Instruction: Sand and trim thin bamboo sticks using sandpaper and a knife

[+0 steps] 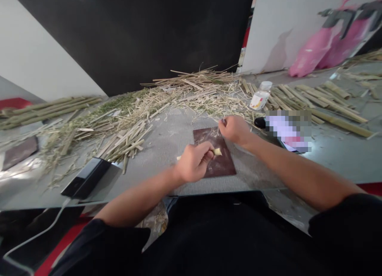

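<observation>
My left hand [195,161] is closed around a pale yellow split plant-stem strip [217,151]. One end of the strip sticks out past the thumb, and a bit of the other end shows behind the hand. Below lies a dark reddish-brown rectangular sheet [222,166], dusted with pale powder. My right hand [235,129] is curled shut over the sheet's far right corner, apart from the left hand. A small dark spot shows at its fingertips; what they hold, if anything, I cannot make out.
Straw-like shavings [185,93] are heaped along the back. Split stems [331,102] and a clear labelled bottle [260,96] lie right, near a lit phone [286,132]. Cut strips [128,140] and a black cabled device [86,178] are left. Pink spray bottles [313,49] stand back right.
</observation>
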`<action>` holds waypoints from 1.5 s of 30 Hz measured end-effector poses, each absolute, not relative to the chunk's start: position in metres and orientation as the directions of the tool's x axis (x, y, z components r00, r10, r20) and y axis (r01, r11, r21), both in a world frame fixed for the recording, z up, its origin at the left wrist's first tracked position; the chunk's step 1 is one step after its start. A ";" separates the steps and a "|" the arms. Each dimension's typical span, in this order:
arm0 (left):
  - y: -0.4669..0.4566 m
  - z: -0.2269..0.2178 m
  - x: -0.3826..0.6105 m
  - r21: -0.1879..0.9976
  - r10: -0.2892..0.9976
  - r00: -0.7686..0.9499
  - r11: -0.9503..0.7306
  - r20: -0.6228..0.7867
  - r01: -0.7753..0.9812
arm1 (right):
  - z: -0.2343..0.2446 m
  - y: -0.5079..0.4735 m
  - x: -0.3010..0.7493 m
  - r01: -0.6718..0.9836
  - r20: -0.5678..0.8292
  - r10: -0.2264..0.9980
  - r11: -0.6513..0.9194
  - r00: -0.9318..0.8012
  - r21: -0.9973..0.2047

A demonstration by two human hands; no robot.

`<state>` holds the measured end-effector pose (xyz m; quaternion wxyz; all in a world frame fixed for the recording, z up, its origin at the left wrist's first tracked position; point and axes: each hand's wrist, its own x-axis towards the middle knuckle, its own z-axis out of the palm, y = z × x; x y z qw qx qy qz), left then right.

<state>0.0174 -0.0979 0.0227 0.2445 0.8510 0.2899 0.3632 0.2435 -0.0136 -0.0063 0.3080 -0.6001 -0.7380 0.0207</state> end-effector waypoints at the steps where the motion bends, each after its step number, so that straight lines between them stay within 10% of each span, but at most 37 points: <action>1: -0.098 0.024 0.017 0.639 0.688 0.540 -0.701 0.486 0.318 | -0.004 -0.009 0.247 0.870 0.443 0.895 0.264 -0.060 -0.416; 14: -0.086 0.026 0.014 0.643 0.770 0.463 -0.630 0.440 0.436 | 0.009 -0.058 0.222 0.543 0.473 0.706 0.708 -0.527 -0.451; 24: -0.088 0.020 0.016 0.577 0.752 0.502 -0.655 0.428 0.489 | 0.007 -0.063 0.221 0.578 0.464 0.717 0.696 -0.521 -0.427; 32: -0.097 0.023 0.016 0.561 0.707 0.502 -0.704 0.498 0.436 | 0.007 -0.027 0.240 0.807 0.435 0.894 0.334 -0.107 -0.488; 45: -0.085 0.021 0.010 0.447 0.754 0.474 -0.654 0.455 0.611 | 0.016 -0.062 0.228 0.678 0.365 0.779 0.625 -0.510 -0.387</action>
